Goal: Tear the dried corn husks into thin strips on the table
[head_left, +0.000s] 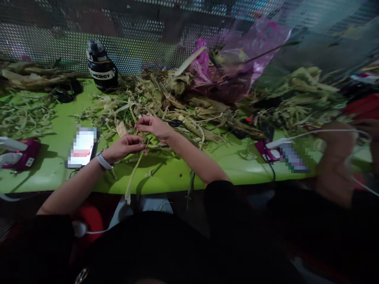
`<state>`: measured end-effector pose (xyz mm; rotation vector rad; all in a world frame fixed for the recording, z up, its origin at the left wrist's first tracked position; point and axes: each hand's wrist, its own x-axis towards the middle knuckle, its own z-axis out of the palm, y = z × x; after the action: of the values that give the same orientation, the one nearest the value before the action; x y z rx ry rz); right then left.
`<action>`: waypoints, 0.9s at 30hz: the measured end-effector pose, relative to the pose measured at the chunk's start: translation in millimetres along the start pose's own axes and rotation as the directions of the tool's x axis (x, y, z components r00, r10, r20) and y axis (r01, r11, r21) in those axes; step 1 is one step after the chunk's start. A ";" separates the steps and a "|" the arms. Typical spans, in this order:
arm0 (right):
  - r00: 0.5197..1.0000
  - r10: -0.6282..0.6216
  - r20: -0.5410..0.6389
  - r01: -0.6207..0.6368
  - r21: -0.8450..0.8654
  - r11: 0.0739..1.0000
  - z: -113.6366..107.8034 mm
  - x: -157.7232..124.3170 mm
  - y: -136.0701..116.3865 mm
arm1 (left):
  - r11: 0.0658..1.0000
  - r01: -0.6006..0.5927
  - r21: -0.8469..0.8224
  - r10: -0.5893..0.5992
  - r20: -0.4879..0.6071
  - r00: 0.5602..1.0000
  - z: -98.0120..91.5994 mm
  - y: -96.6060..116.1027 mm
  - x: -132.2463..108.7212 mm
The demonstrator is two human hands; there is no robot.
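My left hand (126,147), with a pale band on its wrist, is closed in a pinch on a long husk strip (134,173). The strip's lower end hangs past the front edge of the green table (166,183). Just above and to the right, my right hand (154,128) also pinches the strip, its fingertips close to those of the left. A yellowish length pokes up beyond the fingers. Behind both hands spreads a heap of dry husks and shredded strips (160,90). The exact grip points are partly hidden by the fingers.
A lit phone (83,148) lies left of my hands, near a purple power block (22,154). A black bottle (102,69) and a pink plastic bag (233,67) stand at the back by a perforated metal panel. At right are another person's blurred arm (336,165) and a second phone (293,157).
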<state>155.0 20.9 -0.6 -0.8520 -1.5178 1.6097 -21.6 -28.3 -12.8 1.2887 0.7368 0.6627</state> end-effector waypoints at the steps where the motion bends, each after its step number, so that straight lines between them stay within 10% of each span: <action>1: 0.999 -0.019 -0.034 0.018 -0.016 1.000 1.0 1.4 3.2 | 0.999 -0.008 0.038 0.006 0.049 0.999 0.9 -0.3 -0.3; 5: 0.978 -0.123 -0.171 0.113 -0.062 0.992 1.8 7.8 13.4 | 0.992 -0.023 0.122 0.004 0.152 0.988 3.6 -0.7 -0.9; 10: 0.910 -0.256 -0.326 0.238 -0.093 0.967 -8.0 14.0 14.5 | 0.996 -0.015 -0.090 0.012 -0.027 1.000 4.7 -3.7 0.7; 14: 0.921 -0.230 -0.315 0.218 -0.071 0.973 -10.8 15.1 13.7 | 0.981 -0.038 -0.192 0.015 -0.121 0.993 6.4 -6.6 2.3; 21: 0.900 -0.271 -0.341 0.245 -0.119 0.962 -3.9 13.0 14.1 | 0.998 0.008 0.064 -0.010 0.025 1.000 13.7 -7.6 3.0; 27: 0.956 -0.209 -0.207 0.166 -0.204 0.965 -15.9 11.1 3.7 | 0.993 -0.073 -0.096 0.053 -0.200 0.978 8.9 -5.4 3.3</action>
<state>163.0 38.4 -5.2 -0.9274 -1.5484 1.2045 -12.4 -31.9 -17.4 1.1661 0.8141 0.8783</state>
